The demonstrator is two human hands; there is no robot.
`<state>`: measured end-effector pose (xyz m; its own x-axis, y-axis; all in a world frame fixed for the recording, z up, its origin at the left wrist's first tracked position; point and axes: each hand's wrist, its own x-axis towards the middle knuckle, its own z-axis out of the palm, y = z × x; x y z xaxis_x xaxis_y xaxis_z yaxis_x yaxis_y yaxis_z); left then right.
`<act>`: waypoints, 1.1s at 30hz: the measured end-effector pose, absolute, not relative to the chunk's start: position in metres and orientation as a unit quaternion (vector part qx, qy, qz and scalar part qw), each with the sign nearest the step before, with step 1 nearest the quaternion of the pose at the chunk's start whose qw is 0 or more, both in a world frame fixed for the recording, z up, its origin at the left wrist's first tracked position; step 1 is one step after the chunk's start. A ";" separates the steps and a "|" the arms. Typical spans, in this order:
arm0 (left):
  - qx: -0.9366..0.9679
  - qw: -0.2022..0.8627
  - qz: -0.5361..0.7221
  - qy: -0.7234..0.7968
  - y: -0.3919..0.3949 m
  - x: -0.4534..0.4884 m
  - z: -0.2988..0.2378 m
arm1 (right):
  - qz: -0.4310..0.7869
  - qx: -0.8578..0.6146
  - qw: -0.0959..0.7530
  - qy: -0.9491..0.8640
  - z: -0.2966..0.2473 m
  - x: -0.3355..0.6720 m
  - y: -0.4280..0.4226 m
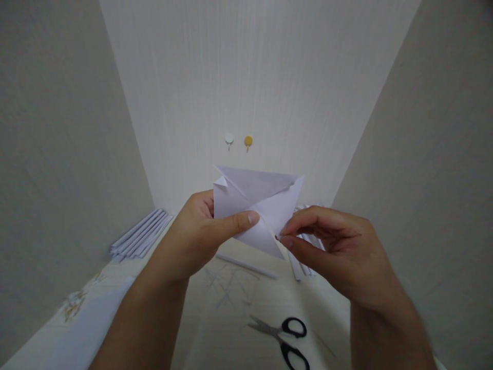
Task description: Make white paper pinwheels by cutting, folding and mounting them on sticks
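Note:
My left hand (210, 226) grips a folded white paper (273, 208), its thumb pressed flat near the centre and its fingers behind the sheet. Triangular flaps turn in toward the middle, giving it a pinwheel-like shape. At its lower right edge, my right hand (327, 246) is closed, thumb and forefinger pinched together. A tiny dark red spot shows at those fingertips; whatever they hold is too small to make out. Below the hands lie open scissors (275, 331) with black handles.
White paper sticks are stacked at left (140, 234), with more sticks (300, 264) behind my right hand. A single stick (246, 264) and thin strips (231, 288) lie centrally. A white sheet (92, 324) is at lower left. A white hook (229, 139) and yellow hook (248, 141) are on the wall.

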<state>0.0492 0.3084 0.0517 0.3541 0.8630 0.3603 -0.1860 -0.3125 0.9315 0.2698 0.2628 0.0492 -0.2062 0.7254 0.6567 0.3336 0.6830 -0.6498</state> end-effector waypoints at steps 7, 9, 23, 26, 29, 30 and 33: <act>0.629 0.510 0.514 0.283 0.308 0.051 0.052 | 0.190 -0.354 0.529 -0.747 0.049 0.269 0.265; 0.628 0.509 0.518 0.280 0.307 0.051 0.052 | 0.190 -0.355 0.535 -0.743 0.049 0.268 0.264; 0.629 0.506 0.522 0.276 0.306 0.052 0.051 | 0.209 -0.373 0.545 -0.721 0.050 0.266 0.264; 0.626 0.474 0.535 0.312 0.304 0.051 0.051 | 0.222 -0.371 0.538 -0.723 0.049 0.267 0.262; 0.631 0.456 0.531 0.335 0.299 0.051 0.049 | 0.232 -0.373 0.527 -0.727 0.047 0.270 0.255; 0.631 0.456 0.526 0.342 0.296 0.051 0.046 | 0.233 -0.379 0.524 -0.727 0.045 0.271 0.252; 0.615 0.484 0.504 0.365 0.282 0.052 0.033 | 0.229 -0.398 0.515 -0.724 0.034 0.272 0.239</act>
<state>0.0522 0.2816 0.0332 0.2245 0.9370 0.2675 -0.0386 -0.2658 0.9633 0.2718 0.2386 0.0344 -0.1534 0.8120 0.5632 0.3393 0.5785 -0.7417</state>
